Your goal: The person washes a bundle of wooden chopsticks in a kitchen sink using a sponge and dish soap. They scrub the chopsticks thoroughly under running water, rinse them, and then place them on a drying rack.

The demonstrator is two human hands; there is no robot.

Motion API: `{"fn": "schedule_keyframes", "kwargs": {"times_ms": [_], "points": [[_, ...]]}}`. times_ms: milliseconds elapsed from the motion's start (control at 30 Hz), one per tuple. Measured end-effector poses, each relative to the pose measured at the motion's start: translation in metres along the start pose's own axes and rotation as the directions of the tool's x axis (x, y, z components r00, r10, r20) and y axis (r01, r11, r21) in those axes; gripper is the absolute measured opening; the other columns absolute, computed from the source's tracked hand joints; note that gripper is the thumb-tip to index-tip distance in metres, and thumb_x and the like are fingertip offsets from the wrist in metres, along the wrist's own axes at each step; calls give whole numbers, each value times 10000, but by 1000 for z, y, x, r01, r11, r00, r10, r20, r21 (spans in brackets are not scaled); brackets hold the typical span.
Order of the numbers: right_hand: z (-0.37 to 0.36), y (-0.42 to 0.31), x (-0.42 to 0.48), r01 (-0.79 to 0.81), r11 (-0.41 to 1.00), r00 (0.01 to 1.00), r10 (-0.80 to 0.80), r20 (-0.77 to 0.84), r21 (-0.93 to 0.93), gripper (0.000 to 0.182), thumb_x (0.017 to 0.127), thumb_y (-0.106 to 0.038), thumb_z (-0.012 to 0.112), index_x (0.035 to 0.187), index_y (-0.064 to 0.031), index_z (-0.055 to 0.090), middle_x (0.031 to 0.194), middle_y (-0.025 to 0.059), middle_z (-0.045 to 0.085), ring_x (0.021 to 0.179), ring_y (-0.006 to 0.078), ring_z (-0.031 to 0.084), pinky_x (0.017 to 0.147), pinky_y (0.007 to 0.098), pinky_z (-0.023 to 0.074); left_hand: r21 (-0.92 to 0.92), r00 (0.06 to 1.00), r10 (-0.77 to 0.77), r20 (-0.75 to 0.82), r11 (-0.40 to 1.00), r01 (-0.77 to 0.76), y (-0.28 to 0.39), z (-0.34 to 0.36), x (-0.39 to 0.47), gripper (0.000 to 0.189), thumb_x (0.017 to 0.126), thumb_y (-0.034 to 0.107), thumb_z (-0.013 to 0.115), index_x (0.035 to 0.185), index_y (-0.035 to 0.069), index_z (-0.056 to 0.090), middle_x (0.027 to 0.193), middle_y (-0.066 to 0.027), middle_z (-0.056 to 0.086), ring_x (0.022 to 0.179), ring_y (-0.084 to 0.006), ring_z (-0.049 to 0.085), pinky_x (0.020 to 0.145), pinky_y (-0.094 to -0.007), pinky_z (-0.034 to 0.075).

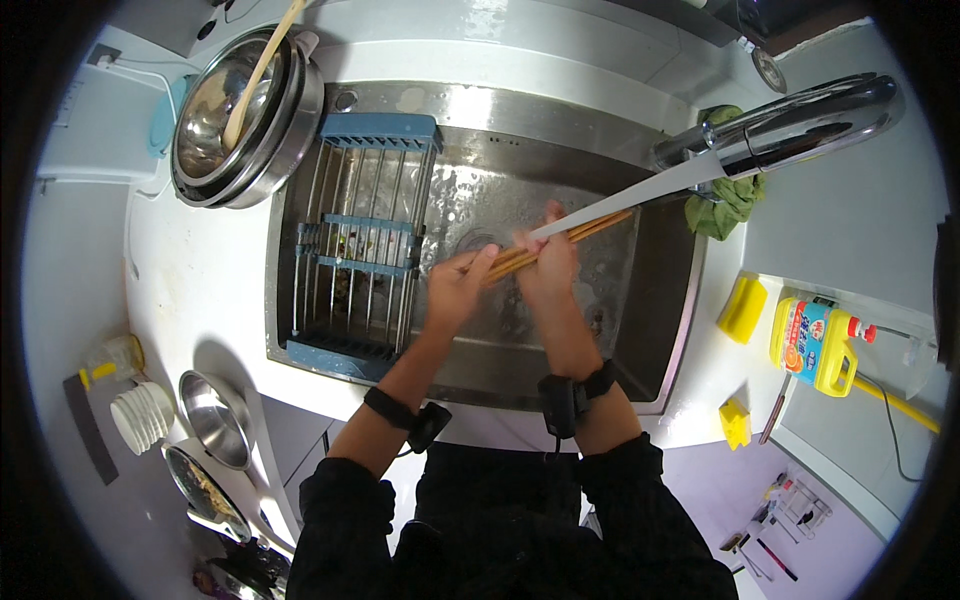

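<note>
A bundle of wooden chopsticks [600, 226] is held slantwise over the stainless steel sink [480, 375]. My left hand [457, 289] grips its lower left end, the thumb laid along the sticks. Around the middle of the bundle is my right hand [547, 259], partly blurred, its fingers near the end of the white water stream [637, 192]. That stream comes from the chrome faucet [810, 127] at the upper right. The drain beneath my hands is partly hidden.
A blue-ended metal drying rack [364, 131] spans the sink's left side. Stacked metal bowls [225, 112] with a wooden spoon [259, 75] stand at the back left. Green cloth [724, 206] surrounds the faucet base. Yellow sponges [742, 309] and a yellow detergent bottle [814, 345] lie right.
</note>
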State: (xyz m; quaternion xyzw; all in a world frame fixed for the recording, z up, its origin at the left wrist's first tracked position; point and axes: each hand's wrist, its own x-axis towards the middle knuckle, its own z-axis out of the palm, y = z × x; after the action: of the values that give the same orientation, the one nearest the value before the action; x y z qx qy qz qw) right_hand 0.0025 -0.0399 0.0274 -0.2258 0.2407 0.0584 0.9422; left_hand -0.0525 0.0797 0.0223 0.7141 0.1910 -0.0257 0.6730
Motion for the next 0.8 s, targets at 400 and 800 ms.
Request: {"fn": "schedule_keyframes", "kwargs": {"times_ms": [400, 800], "points": [[7, 9, -10, -253, 966, 943, 232, 240, 59, 152, 926, -191, 549, 1008, -77, 491, 744, 16, 470, 748, 152, 514, 755, 342, 458, -241, 934, -336, 124, 903, 356, 25, -41, -32, 251, 918, 233, 583, 1084, 48, 621, 859, -34, 601, 603, -89, 550, 478, -204, 415], [-13, 2, -14, 14, 936, 954, 93, 285, -352, 542, 959, -420, 413, 1319, -15, 408, 1196, 86, 496, 1122, 179, 471, 953, 308, 372, -217, 992, -114, 48, 969, 122, 32, 66, 34, 574, 995, 410, 242, 1373, -15, 321, 1407, -214, 343, 1329, -301, 307, 1093, -349, 218]]}}
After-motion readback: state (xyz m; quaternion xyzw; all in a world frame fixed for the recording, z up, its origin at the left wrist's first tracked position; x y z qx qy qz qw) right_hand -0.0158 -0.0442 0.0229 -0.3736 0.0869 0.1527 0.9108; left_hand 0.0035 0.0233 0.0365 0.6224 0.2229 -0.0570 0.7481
